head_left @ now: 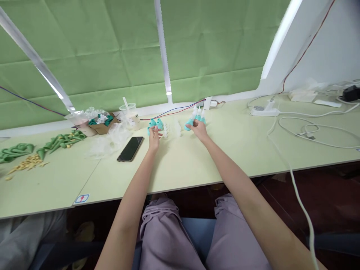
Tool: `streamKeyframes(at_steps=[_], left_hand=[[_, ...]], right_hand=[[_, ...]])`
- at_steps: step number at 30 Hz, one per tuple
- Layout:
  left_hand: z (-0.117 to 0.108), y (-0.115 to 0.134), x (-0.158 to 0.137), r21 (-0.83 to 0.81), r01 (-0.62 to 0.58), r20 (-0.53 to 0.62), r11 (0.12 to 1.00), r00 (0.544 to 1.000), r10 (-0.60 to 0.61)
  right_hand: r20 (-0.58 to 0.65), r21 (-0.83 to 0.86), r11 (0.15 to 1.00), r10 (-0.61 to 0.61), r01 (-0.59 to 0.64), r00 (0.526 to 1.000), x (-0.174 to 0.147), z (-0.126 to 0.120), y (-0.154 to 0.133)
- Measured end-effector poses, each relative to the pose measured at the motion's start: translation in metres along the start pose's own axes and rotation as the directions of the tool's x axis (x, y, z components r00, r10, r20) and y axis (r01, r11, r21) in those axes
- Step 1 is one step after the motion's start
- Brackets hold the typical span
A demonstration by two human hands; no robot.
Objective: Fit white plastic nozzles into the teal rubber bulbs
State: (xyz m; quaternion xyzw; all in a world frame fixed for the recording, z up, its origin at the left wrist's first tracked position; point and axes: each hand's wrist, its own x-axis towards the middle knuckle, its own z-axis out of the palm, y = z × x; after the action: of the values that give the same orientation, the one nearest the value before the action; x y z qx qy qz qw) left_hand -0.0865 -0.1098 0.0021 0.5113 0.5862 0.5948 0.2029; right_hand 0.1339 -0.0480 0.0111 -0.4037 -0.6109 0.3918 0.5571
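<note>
A small teal cone-shaped piece is pinched between the thumb and fingers of my right hand. Just behind that hand stand several teal pieces topped with white pointed nozzles. My left hand is at a cluster of hollow teal pieces, its fingers apart; it partly hides the nearest ones. Between my hands are a row of small white parts and a row of translucent white parts.
Left of my hands lie a black phone, crumpled plastic bag, drink cup and cardboard box. Farther left are green cones and yellow bits. At right, a power strip trails white cables over the edge.
</note>
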Motion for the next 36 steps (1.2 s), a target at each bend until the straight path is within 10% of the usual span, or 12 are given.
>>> streamKeyframes(at_steps=[19, 28, 36], left_hand=[[0.0, 0.003, -0.005, 0.02, -0.016, 0.077, 1.0, 0.997, 0.014], [0.002, 0.004, -0.006, 0.025, -0.024, 0.078, 0.999, 0.997, 0.022], [0.003, 0.006, -0.007, 0.025, -0.002, 0.096, 1.0, 0.995, 0.0]], right_hand=[[-0.196, -0.223, 0.974, -0.015, -0.03, 0.98, 0.012, -0.023, 0.012], [-0.395, -0.561, 0.768, 0.079, -0.309, 0.915, 0.01, -0.051, 0.025], [-0.331, -0.679, 0.661, 0.111, -0.318, 0.937, 0.01, -0.052, 0.034]])
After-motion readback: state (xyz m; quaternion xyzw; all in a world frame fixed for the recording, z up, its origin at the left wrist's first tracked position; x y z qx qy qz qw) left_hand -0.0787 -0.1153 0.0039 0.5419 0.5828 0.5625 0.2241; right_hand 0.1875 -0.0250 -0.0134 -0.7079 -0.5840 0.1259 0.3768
